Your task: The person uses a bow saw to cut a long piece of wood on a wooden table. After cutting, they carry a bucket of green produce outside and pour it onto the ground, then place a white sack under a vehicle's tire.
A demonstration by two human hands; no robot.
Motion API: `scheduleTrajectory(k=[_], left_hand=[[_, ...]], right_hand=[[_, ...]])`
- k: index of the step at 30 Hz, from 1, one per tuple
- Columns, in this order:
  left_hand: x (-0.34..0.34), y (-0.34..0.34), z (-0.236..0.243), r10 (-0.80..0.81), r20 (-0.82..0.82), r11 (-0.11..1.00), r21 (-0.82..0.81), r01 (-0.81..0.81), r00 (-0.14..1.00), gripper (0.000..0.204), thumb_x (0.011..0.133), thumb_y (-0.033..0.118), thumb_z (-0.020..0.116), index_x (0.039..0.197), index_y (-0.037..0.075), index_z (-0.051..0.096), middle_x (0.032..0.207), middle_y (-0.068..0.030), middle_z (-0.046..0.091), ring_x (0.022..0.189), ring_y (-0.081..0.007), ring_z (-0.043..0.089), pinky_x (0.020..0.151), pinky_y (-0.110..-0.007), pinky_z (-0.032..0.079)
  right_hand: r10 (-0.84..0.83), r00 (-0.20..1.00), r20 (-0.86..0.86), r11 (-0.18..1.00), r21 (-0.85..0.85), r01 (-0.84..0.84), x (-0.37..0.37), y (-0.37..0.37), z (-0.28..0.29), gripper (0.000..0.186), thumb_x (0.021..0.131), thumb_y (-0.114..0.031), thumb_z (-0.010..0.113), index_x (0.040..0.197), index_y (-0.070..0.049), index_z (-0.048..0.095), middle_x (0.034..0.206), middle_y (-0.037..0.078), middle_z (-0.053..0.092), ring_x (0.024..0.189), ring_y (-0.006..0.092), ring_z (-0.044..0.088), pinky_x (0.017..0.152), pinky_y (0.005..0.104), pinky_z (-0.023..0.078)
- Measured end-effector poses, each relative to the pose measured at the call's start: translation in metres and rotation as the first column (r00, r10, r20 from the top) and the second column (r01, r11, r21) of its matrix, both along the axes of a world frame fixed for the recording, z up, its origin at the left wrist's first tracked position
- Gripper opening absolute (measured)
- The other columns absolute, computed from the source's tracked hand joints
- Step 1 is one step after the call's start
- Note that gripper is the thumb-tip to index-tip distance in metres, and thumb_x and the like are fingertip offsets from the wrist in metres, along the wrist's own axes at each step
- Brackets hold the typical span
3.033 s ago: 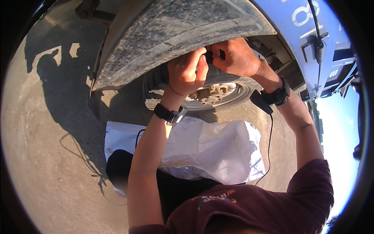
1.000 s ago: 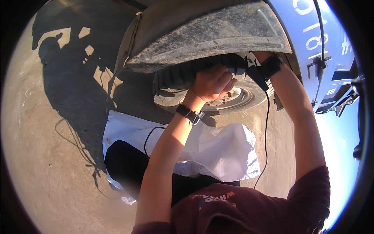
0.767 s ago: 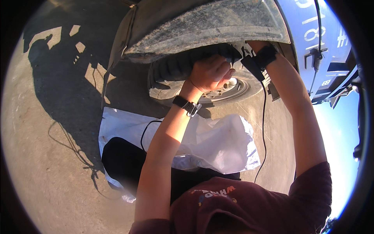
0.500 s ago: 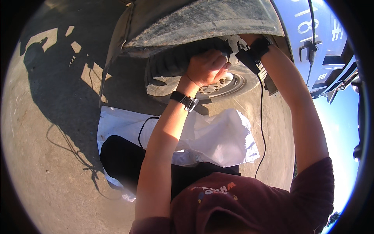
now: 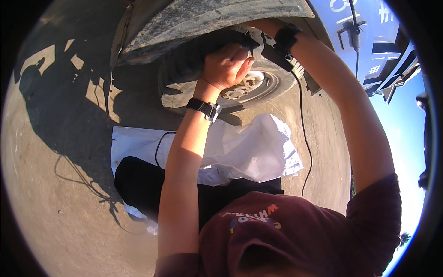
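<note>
My left hand (image 5: 227, 68) is curled closed in front of the wheel's tyre (image 5: 177, 83), above the pale rim (image 5: 247, 94). What its fingers grip, if anything, is hidden from this side. A dark piece (image 5: 249, 40) shows just beyond the knuckles. My right hand (image 5: 264, 24) reaches in under the dirty fender (image 5: 217, 18), over the top of the wheel. The fender and shadow hide its fingers. Black straps circle both wrists, and a black box (image 5: 277, 56) with a cable hangs by the right one.
A white sheet (image 5: 258, 147) lies on the concrete floor (image 5: 55, 194), partly beneath my black-clothed leg (image 5: 138, 182). A black cable (image 5: 308, 138) runs down at the right. The blue vehicle body (image 5: 341, 18) with a door handle (image 5: 353, 34) rises at the upper right.
The wheel, fender and both hands sit farther left and higher in the picture, as the view has shifted. My left hand stays closed, and my right stays under the fender.
</note>
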State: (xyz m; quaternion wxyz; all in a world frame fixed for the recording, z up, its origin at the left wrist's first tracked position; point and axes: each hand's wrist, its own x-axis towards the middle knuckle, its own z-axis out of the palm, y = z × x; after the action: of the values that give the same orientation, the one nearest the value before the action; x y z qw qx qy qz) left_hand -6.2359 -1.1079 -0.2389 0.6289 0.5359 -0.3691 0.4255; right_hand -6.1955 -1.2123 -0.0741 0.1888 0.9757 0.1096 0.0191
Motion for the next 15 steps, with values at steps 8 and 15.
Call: scheduleTrajectory(k=[8, 15], left_hand=[[0.001, -0.002, 0.002, 0.039, 0.014, 0.999, -0.010, -0.038, 0.999, 0.015, 0.082, 0.022, 0.068, 0.077, 0.012, 0.058, 0.072, -0.0026, 0.057, 0.065, -0.0219, 0.059, 0.052, -0.033, 0.050], [0.000, -0.001, 0.004, 0.070, 0.003, 0.997, 0.013, -0.070, 0.998, 0.014, 0.082, 0.022, 0.067, 0.077, 0.012, 0.058, 0.074, -0.0027, 0.059, 0.067, -0.0204, 0.061, 0.054, -0.031, 0.051]], right_hand=[[0.002, 1.000, -0.026, 1.000, -0.001, -0.002, -0.002, 0.014, 0.001, 0.032, 0.091, -0.028, 0.057, 0.114, -0.007, 0.063, 0.108, 0.015, 0.064, 0.098, 0.0302, 0.061, 0.084, 0.0369, 0.048], [0.011, 0.999, -0.045, 1.000, -0.005, -0.011, -0.003, 0.022, 0.002, 0.032, 0.091, -0.028, 0.057, 0.115, -0.007, 0.062, 0.109, 0.015, 0.064, 0.100, 0.0303, 0.060, 0.085, 0.0369, 0.047]])
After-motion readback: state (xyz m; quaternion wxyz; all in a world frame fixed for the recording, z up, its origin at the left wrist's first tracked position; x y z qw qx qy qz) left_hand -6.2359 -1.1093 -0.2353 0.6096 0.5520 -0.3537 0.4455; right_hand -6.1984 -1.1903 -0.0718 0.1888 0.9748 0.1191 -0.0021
